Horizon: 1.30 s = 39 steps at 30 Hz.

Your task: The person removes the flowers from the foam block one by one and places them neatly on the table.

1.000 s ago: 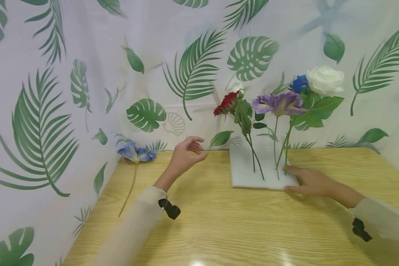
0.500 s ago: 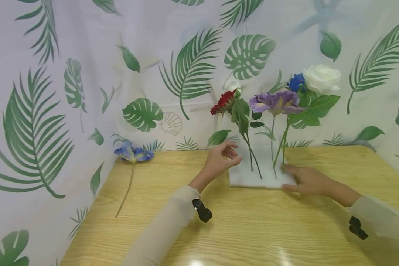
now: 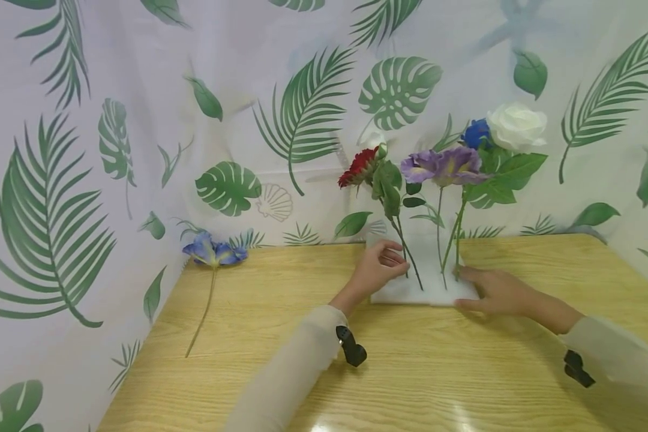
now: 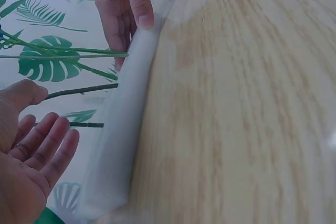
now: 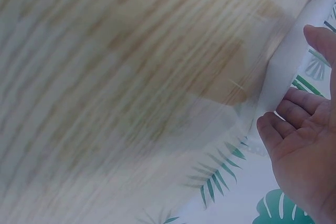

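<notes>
A white foam board (image 3: 386,295) lies on the table with several artificial flowers upright in it: a red flower (image 3: 358,168), a purple flower (image 3: 448,167), a blue rose (image 3: 475,133) and a white rose (image 3: 517,126). My left hand (image 3: 377,268) is over the board's left part, beside two dark stems (image 4: 84,91). Its thumb and fingers are spread apart around them, not closed. On the right side, my right hand (image 3: 499,293) holds the board's corner, thumb at the front edge and fingers along the side.
A loose blue flower (image 3: 214,251) lies on the wooden table (image 3: 281,300) at the far left, stem toward me. Behind the table hangs a leaf-printed curtain (image 3: 313,36), close to the flower heads.
My left hand has moved right, from the bare table to the dark stems over the board. The right hand stays at the board's corner; the view has shifted slightly.
</notes>
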Motion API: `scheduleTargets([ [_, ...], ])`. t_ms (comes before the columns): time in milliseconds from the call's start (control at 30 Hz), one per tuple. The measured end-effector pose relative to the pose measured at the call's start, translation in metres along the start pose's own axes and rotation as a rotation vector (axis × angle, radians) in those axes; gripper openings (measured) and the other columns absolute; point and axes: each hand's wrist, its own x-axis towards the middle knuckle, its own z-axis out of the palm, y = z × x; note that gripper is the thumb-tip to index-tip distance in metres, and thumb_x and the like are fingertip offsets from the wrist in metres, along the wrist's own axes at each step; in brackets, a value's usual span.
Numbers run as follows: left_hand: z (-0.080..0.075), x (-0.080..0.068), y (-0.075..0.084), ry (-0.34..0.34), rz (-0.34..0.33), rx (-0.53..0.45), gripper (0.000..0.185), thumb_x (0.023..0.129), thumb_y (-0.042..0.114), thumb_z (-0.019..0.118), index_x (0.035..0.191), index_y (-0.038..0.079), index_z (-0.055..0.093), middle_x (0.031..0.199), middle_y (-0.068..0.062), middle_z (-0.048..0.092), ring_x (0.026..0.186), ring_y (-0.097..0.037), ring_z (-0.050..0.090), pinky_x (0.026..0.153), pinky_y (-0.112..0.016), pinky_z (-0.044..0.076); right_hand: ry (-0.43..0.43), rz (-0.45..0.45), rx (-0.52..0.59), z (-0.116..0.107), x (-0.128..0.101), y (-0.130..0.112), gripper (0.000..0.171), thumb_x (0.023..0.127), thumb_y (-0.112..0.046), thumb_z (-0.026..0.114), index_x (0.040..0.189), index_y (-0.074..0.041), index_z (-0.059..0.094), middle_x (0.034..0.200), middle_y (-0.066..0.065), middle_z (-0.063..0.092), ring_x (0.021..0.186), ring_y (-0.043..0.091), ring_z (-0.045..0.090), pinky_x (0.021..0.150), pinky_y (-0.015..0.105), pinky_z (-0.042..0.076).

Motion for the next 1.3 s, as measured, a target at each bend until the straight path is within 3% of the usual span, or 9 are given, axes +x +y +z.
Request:
scheduleTargets([
  [167,0.007,0.002,-0.003,-0.009,-0.007,-0.023,0.034,0.092,0.011,0.076,0.123,0.001,0.065,0.108,-0.015,0.075,0.089,-0.011,0.070,0.074,-0.018,0.058,0.005,0.006,-0.005,0.000,0.000,0.001,0.078,0.088,-0.046,0.076,0.138,0.011,0.056,0.132,0.034,0.061,0.073,0.008,0.057,0.070,0.037,0.058],
  [300,0.012,0.003,-0.004,-0.009,0.010,-0.021,0.030,0.092,0.009,0.076,0.119,0.001,0.066,0.107,-0.016,0.075,0.089,-0.011,0.071,0.074,-0.017,0.058,0.015,0.005,-0.003,0.002,-0.001,0.002,0.079,0.088,-0.046,0.076,0.137,0.012,0.056,0.131,0.034,0.062,0.087,0.026,0.072,0.076,0.044,0.060],
  [433,0.016,0.003,-0.005,-0.003,0.027,-0.013,0.026,0.092,0.006,0.076,0.116,0.000,0.067,0.104,-0.016,0.074,0.085,-0.006,0.068,0.072,-0.015,0.057,0.016,0.010,0.002,0.004,-0.002,0.003,0.078,0.088,-0.045,0.076,0.138,0.012,0.056,0.131,0.034,0.062,0.102,0.042,0.071,0.082,0.050,0.060],
  [933,0.028,0.005,-0.010,0.032,0.100,0.031,0.024,0.095,0.007,0.072,0.114,-0.005,0.068,0.103,-0.016,0.075,0.085,-0.007,0.069,0.070,-0.012,0.055,0.003,0.019,0.011,0.001,0.000,-0.002,0.078,0.088,-0.045,0.076,0.138,0.011,0.055,0.133,0.033,0.062,0.109,0.043,0.069,0.088,0.051,0.059],
  [1300,0.029,0.004,-0.010,0.016,0.141,0.035,0.021,0.095,0.006,0.071,0.112,-0.005,0.068,0.102,-0.016,0.076,0.087,-0.013,0.072,0.067,-0.012,0.054,0.014,0.005,0.009,0.001,-0.001,-0.001,0.078,0.088,-0.045,0.077,0.137,0.012,0.056,0.130,0.032,0.064,0.107,0.042,0.070,0.086,0.051,0.059],
])
